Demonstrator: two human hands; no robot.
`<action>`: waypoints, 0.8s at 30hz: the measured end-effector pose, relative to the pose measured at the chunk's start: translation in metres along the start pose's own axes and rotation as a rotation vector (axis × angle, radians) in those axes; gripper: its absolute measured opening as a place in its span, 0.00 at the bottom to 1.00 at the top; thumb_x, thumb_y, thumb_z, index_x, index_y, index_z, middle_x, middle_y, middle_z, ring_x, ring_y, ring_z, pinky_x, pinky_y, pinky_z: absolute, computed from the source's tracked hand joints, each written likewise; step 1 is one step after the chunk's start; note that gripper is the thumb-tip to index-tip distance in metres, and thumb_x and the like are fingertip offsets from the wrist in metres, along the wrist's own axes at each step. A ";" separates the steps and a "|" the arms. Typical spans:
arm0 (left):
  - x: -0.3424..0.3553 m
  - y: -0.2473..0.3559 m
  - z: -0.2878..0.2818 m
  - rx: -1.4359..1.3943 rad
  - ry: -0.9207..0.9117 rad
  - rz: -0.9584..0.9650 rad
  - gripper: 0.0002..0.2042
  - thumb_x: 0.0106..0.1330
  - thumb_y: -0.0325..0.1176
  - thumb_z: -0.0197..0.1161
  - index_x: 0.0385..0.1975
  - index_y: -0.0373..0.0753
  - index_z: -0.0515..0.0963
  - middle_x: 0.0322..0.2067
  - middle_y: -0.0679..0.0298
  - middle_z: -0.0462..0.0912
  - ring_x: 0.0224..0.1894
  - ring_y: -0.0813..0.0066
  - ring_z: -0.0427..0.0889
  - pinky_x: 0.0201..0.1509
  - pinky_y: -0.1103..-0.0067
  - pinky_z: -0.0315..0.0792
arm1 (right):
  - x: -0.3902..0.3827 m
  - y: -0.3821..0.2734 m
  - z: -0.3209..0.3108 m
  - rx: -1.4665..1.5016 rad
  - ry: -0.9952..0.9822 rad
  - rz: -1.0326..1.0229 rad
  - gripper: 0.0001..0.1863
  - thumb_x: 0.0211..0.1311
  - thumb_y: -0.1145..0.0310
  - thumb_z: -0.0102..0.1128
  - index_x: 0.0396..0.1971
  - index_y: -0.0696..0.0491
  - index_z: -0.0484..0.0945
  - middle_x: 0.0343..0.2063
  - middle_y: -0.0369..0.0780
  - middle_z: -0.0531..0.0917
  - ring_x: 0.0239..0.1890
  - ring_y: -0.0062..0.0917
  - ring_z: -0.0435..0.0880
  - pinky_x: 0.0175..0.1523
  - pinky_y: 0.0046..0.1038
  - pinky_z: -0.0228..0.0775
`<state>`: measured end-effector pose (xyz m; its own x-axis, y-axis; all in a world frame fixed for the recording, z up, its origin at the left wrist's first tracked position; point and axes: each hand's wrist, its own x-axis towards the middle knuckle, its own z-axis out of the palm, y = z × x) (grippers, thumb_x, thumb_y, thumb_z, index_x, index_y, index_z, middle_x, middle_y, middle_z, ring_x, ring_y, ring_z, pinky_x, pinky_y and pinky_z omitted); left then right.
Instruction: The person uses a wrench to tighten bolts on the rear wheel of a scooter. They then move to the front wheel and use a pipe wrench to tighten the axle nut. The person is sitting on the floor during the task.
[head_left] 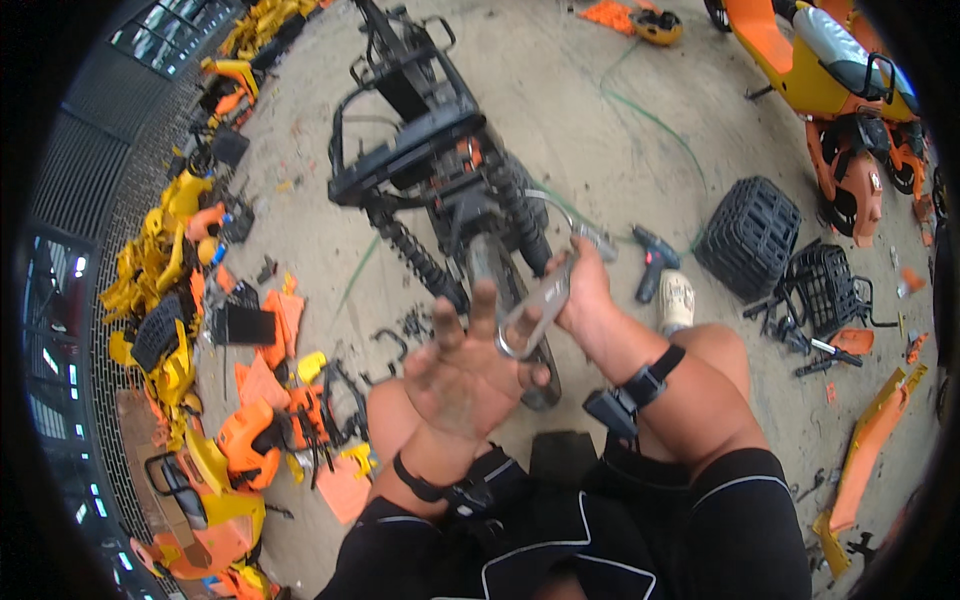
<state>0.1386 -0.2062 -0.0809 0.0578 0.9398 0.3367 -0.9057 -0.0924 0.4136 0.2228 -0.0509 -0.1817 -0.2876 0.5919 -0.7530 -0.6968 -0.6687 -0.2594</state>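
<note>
My left hand (465, 385) is held palm up with dirty, spread fingers and grips nothing. A metal wrench (541, 312) is in my right hand (585, 290), closed around its upper part. The wrench's ring end lies at the fingers of my left hand; whether a finger passes through it I cannot tell. Just beyond both hands stands a stripped motor scooter frame (430, 145), its rear wheel (543, 380) toward me and a black coil shock absorber (425, 265) on either side. Part of the wheel is hidden behind my hands and the wrench.
A cordless drill (655, 262) lies by my shoe (677, 298). Black crates (748, 238) and a black basket (822, 285) sit to the right. Yellow and orange body panels (160, 250) pile up on the left. A green hose (655, 120) crosses the floor. An orange scooter (800, 60) stands far right.
</note>
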 end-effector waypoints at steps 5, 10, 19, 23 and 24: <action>0.001 0.006 -0.008 -0.073 -0.021 -0.018 0.24 0.72 0.53 0.46 0.67 0.65 0.67 0.75 0.74 0.51 0.76 0.53 0.46 0.65 0.49 0.65 | 0.002 -0.016 0.010 0.016 0.002 -0.019 0.12 0.68 0.58 0.51 0.32 0.51 0.69 0.22 0.38 0.73 0.26 0.28 0.74 0.32 0.35 0.70; 0.001 0.013 -0.009 -0.079 -0.010 -0.063 0.24 0.72 0.54 0.44 0.67 0.65 0.66 0.75 0.74 0.50 0.76 0.51 0.41 0.65 0.42 0.61 | -0.001 -0.036 0.016 -0.020 -0.034 -0.070 0.12 0.68 0.59 0.50 0.30 0.50 0.69 0.21 0.38 0.73 0.25 0.29 0.74 0.31 0.35 0.69; 0.004 0.030 -0.009 -0.068 0.336 -0.053 0.31 0.70 0.60 0.43 0.71 0.56 0.58 0.76 0.66 0.47 0.75 0.44 0.45 0.68 0.34 0.48 | 0.019 -0.087 0.016 0.111 -0.006 -0.219 0.10 0.68 0.62 0.48 0.28 0.51 0.66 0.19 0.37 0.73 0.23 0.28 0.73 0.31 0.35 0.70; 0.006 0.031 -0.021 -0.062 0.425 -0.138 0.34 0.68 0.62 0.45 0.71 0.53 0.59 0.75 0.60 0.50 0.73 0.46 0.54 0.68 0.41 0.56 | 0.024 -0.089 0.003 0.129 0.072 -0.216 0.09 0.68 0.63 0.50 0.29 0.51 0.66 0.19 0.34 0.71 0.23 0.24 0.74 0.30 0.28 0.69; 0.008 0.029 -0.019 -0.126 0.495 -0.161 0.36 0.68 0.63 0.44 0.73 0.53 0.56 0.70 0.52 0.60 0.68 0.46 0.64 0.66 0.43 0.60 | 0.029 -0.084 -0.003 0.071 0.080 -0.239 0.10 0.68 0.63 0.50 0.28 0.51 0.66 0.20 0.35 0.72 0.24 0.25 0.74 0.31 0.31 0.70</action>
<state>0.1044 -0.1951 -0.0821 0.0226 0.9845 -0.1740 -0.9468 0.0769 0.3125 0.2751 0.0209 -0.1834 -0.0581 0.6899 -0.7216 -0.7841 -0.4789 -0.3947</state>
